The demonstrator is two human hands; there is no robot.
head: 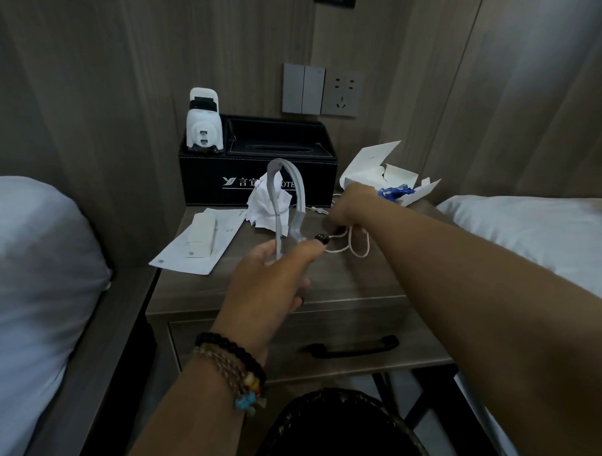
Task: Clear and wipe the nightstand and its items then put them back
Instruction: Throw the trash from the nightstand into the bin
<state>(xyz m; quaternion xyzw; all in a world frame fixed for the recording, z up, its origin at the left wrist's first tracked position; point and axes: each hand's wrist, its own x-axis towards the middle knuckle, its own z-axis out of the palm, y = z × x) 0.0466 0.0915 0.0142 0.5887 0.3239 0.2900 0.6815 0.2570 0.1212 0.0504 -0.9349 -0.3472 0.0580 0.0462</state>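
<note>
Left hand [274, 278] grip curled round grey curved plastic headband-like piece [287, 200], held above wooden nightstand surface [359, 281]. Right hand [353, 204] grip closed, pinching white cord [355, 245] lying on surface, beside crumpled white tissue [268, 206].

Wooden nightstand [342, 280] between two beds, cluttered (black organizer box [260, 178], crumpled tissue [268, 206], white cord [353, 243])

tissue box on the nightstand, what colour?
Black tissue box with white logo lettering on its front; head view.
</note>
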